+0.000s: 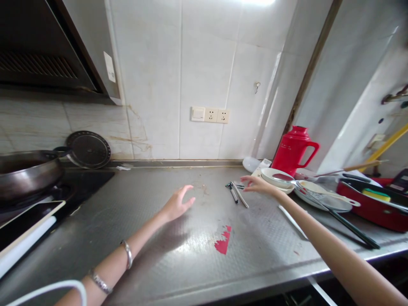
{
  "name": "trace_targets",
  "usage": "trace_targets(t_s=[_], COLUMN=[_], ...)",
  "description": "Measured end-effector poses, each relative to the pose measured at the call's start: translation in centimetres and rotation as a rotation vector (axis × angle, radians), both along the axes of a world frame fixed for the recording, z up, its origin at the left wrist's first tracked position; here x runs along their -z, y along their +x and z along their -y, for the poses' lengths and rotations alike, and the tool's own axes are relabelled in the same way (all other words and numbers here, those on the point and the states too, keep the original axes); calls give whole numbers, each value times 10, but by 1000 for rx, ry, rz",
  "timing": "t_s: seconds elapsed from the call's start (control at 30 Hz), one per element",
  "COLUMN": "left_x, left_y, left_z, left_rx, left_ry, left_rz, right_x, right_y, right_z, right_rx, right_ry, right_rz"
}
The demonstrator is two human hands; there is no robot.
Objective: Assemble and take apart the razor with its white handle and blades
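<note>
My left hand (177,204) hovers over the steel counter (178,250), fingers loosely apart and holding nothing. My right hand (259,184) reaches across to a small tool with dark handles, which looks like tongs or scissors (236,191), lying on the counter. Its fingers are stretched out just to the right of the tool, close to it or touching it. Two bracelets (127,254) sit on my left forearm.
A red thermos jug (291,148) stands at the back right beside stacked white bowls and plates (280,177). A red basin (376,206) holds dishes and chopsticks. A wok (25,172) and a lid (88,149) are at the left. A red scrap (223,242) lies mid-counter.
</note>
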State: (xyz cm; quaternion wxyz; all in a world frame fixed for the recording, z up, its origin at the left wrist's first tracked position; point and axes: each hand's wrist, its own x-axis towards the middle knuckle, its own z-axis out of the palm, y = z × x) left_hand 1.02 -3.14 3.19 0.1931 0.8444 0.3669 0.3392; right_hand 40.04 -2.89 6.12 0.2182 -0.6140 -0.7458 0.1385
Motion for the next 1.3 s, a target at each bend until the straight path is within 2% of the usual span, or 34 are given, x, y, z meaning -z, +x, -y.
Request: trace_targets(t_s=[0.1, 0.2, 0.37, 0.6, 0.77, 0.93, 1.03, 1.17, 1.3], left_x=[5, 11, 19, 22, 23, 23, 23, 24, 23], left_y=[-8, -12, -15, -17, -19, -20, -22, -24, -24], left_z=[-11, -19, -24, -24, -24, -25, -24, -21, -19], left_rx=[-31, -51, -76, -88, -86, -117, -120, -117, -116], left_ry=[23, 28, -2, -32, -43, -21, -21, -18, -31], left_rz=[26, 49, 62, 73, 82, 98, 91, 102, 112], right_x=[10, 21, 35, 49, 47, 29, 24, 26, 31], right_y=[33, 47, 46, 46, 47, 25, -2, -36, -55], right_z=[-9, -19, -32, -41, -37, -25, -16, -7, -4], right_rx=[56, 51, 100, 135, 155, 273, 338, 363, 389], right_ry=[-54, -96, -190, -216, -234, -26, -57, -125, -174], right_rz=[106, 158, 178, 163, 111, 188, 251, 302, 335])
